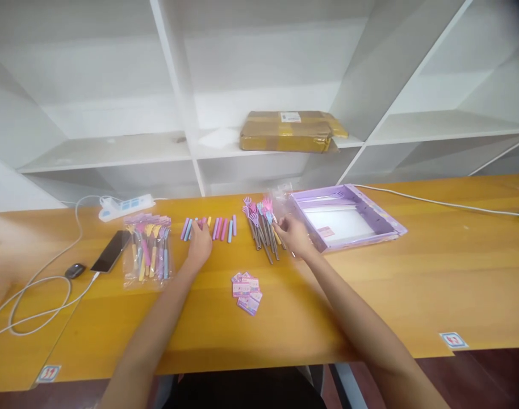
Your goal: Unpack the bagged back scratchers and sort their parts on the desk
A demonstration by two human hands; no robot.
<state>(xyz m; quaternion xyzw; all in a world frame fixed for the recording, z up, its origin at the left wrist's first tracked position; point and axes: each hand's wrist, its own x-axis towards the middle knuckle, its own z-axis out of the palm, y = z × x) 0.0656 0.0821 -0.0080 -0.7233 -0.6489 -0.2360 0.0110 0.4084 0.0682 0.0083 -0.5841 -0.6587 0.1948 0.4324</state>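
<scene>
hand-topped sticks (266, 234) lie just beside my right hand (294, 234), which curls at their edge; my left hand (200, 244) bends over the coloured tubes (224, 229). i can't tell whether either grips anything. i'd judge the sticks light, stiff, slick: pinch mid-shaft.

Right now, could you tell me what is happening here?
Someone is working bare-handed. The left hand is at a row of coloured tubes; whether it holds one is unclear. The right hand is at the edge of a bunch of metal-stemmed back scratchers, its grip also unclear. A clear bag of similar ones lies on the left, printed cards lie nearer the camera, and an open purple tray sits on the right.
</scene>
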